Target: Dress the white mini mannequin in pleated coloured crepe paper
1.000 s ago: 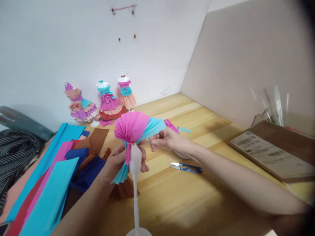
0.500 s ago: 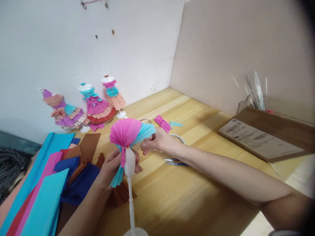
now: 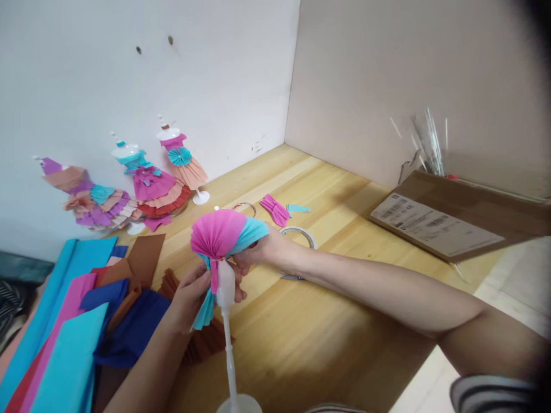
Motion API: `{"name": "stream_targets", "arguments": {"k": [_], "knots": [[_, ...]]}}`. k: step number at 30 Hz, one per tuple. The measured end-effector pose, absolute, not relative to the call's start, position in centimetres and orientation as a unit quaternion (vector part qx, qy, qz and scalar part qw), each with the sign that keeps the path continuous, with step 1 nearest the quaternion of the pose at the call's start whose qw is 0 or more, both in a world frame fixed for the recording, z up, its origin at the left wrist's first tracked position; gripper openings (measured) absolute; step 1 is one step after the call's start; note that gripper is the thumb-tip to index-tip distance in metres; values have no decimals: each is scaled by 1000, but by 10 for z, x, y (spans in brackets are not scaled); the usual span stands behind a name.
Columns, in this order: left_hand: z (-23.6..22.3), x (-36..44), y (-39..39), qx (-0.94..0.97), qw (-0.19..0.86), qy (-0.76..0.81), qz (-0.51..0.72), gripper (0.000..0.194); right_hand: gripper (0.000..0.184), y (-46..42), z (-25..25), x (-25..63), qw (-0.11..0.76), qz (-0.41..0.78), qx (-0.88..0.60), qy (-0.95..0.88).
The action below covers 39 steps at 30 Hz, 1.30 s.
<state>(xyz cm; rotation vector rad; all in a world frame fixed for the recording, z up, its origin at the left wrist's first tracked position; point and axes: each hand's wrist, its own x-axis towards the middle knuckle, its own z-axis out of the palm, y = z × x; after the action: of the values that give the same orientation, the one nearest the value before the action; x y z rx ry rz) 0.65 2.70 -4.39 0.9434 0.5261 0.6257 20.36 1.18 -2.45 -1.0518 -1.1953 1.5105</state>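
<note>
A small white mannequin stand (image 3: 227, 289) rises in front of me on its round base. Pleated pink crepe paper (image 3: 217, 232) fans out across its upper end, with turquoise crepe paper (image 3: 249, 234) spreading to the right and hanging below on the left. My left hand (image 3: 198, 287) is closed around the mannequin from behind, some fingertips showing on its right side. My right hand (image 3: 260, 249) pinches the turquoise paper at its right edge. Scissors (image 3: 293, 277) lie partly hidden under my right forearm, close to a roll of tape (image 3: 303, 232).
Several mannequins in ruffled paper dresses (image 3: 159, 183) stand along the wall at left. Folded crepe sheets (image 3: 73, 338) and brown and blue pieces lie at left. A pink pleated piece (image 3: 274, 210) rests mid-table. A cardboard box (image 3: 451, 212) stands at right.
My right hand has shifted slightly left and in toward the mannequin, still at the turquoise paper. The view has turned a little to the right. My left hand keeps its hold.
</note>
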Motion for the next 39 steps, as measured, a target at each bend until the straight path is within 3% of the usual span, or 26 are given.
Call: {"name": "stream_targets", "arguments": {"k": [6,18,27,33,39], "knots": [[-39,3,29,466,795,257,291,29,16,11,-27,202,465,646,-408,-448],[-41,6,24,433,816,265,278,25,4,8,-19,201,450,615,-444,-471],[-40,9,23,438,788,329,281,28,24,14,-45,206,491,597,-377,-511],[-49,13,23,414,786,342,305,31,23,15,-41,207,498,624,-335,-500],[-49,17,23,417,783,350,300,31,35,15,-46,214,495,656,-309,-480]]}}
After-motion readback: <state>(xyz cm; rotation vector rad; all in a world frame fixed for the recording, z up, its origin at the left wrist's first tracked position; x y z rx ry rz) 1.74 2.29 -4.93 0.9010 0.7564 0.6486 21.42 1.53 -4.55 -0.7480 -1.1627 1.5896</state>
